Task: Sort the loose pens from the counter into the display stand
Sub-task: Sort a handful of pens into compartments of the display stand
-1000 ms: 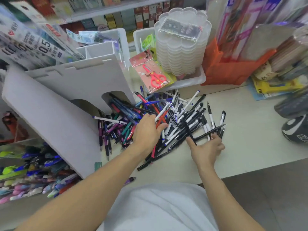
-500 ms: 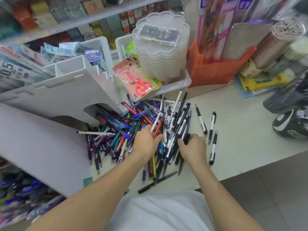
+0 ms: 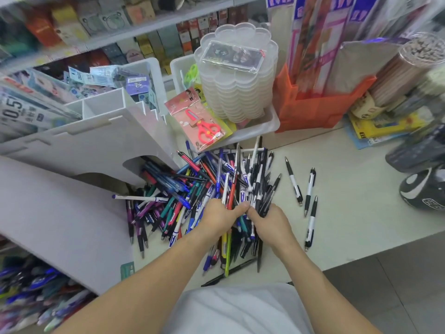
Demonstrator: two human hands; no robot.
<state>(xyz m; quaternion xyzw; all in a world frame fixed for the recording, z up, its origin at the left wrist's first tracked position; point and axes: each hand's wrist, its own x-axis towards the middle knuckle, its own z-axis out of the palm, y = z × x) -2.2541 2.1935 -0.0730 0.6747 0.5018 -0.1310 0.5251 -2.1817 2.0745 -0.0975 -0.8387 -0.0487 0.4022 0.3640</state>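
both hands have drawn together since a moment ago, raking pens inward. the pile of pens (image 3: 207, 196) lies on the counter (image 3: 356, 213) beside the white display stand (image 3: 72, 213). left hand (image 3: 220, 216) and right hand (image 3: 269, 222) each clench a bundle of pens, thumbs touching, probably to square them into one bunch for lifting.

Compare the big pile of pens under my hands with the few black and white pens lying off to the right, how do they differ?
The pile of pens is mixed in colour: blue, red, green, purple, black. The stray pens are all black and white. The pile lies crisscrossed and overlapping; the stray pens lie apart, roughly parallel. The left hand and right hand are in the pile; nothing touches the stray pens. Both lie on the counter.
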